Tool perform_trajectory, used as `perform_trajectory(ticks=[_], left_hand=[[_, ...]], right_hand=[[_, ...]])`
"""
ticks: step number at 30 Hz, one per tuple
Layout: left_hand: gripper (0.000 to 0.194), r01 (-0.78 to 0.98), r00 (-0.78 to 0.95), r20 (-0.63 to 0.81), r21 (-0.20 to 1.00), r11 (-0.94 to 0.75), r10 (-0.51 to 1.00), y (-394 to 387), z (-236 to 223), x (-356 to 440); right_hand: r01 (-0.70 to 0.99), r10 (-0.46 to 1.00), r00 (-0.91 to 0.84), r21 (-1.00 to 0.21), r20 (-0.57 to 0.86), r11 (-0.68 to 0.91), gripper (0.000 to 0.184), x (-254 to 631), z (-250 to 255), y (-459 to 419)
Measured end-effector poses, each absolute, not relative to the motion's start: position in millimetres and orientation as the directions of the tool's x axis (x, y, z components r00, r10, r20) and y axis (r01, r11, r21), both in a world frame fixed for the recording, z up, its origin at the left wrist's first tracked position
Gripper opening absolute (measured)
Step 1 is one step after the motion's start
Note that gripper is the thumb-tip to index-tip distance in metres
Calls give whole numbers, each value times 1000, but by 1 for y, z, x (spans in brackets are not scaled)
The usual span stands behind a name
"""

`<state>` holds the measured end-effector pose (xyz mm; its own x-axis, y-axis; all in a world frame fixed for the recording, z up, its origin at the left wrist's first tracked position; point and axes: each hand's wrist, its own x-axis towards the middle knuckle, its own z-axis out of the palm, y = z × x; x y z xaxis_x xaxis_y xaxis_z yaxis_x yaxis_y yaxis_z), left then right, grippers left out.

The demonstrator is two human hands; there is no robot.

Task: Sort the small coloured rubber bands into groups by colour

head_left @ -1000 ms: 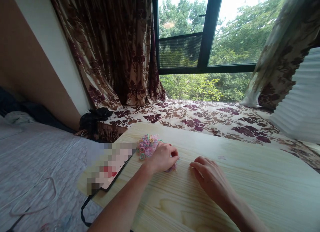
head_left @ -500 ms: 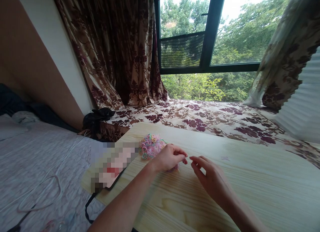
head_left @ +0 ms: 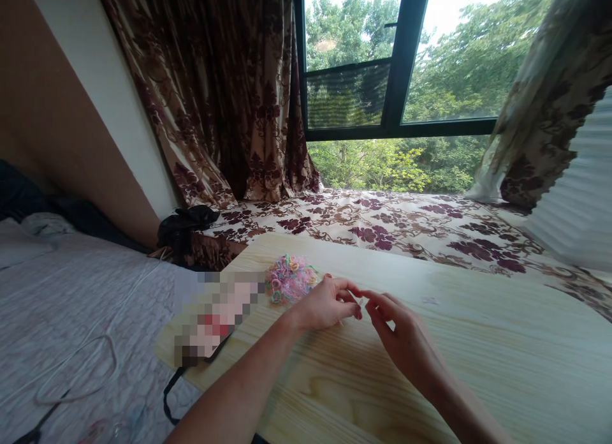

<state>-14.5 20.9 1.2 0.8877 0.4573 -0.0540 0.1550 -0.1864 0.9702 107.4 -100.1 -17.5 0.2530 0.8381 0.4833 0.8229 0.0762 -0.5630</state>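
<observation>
Where the left hand [head_left: 325, 305] and the right hand [head_left: 401, 323] come together over the wood-grained bench [head_left: 507, 348], their fingertips meet or nearly meet around a tiny pale piece [head_left: 363, 301]. Both hands have bent fingers, with the thumbs near the forefingers; I cannot tell which of them grips the piece, or whether both do, as it is very small and partly hidden. Just beyond the left hand, toward the far left part of the bench, sits a loose heap of small pastel rings [head_left: 291, 279] in pink, yellow and green. A small pinkish scrap [head_left: 429, 300] lies flat on the bench, beyond the right hand and to its right. Near the left edge rests a flat pinkish item [head_left: 229, 310], blurred into blocks, with a black strap [head_left: 167, 393] looping beside its near end. Beyond the bench, a floral cloth [head_left: 373, 221] spreads below the window [head_left: 394, 99].
</observation>
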Motion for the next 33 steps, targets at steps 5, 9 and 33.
perform_trajectory(ticks=[5, 9, 33], left_hand=[[29, 153, 875, -64, 977, -148, 481, 21, 0, -14], [37, 167, 873, -59, 969, -184, 485, 19, 4, -15], [24, 240, 823, 16, 897, -372, 567, 20, 4, -18]], right_hand=[[856, 841, 158, -497, 517, 145, 31, 107, -14, -101], [866, 854, 132, -477, 504, 147, 29, 107, -14, -101], [868, 844, 279, -496, 458, -18, 28, 115, -7, -103]])
